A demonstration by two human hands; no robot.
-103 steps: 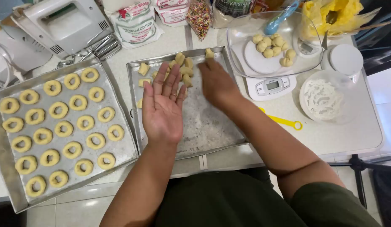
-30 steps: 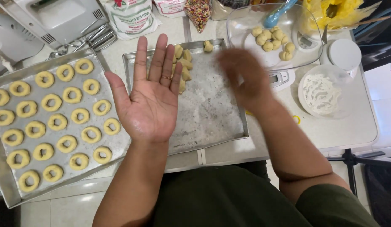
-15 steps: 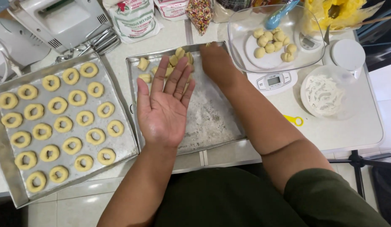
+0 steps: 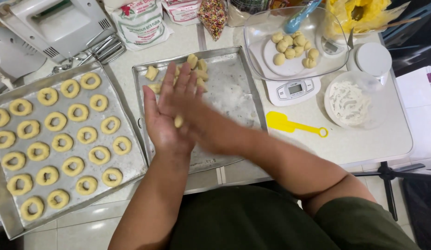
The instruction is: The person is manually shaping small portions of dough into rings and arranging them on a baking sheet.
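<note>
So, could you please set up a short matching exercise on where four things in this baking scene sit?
Things:
1. ring-shaped dough pieces
2. dough balls
3. yellow scoop
4. small dough piece

Places:
A. between the left hand and right hand
B. on the table beside the scale
C. on the left tray
D. in the clear bowl

Pairs: 1-C, 2-D, 3-B, 4-A

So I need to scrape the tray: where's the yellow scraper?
In the head view, the yellow scraper lies flat on the table, right of the floured tray, just below the white scale.
</note>
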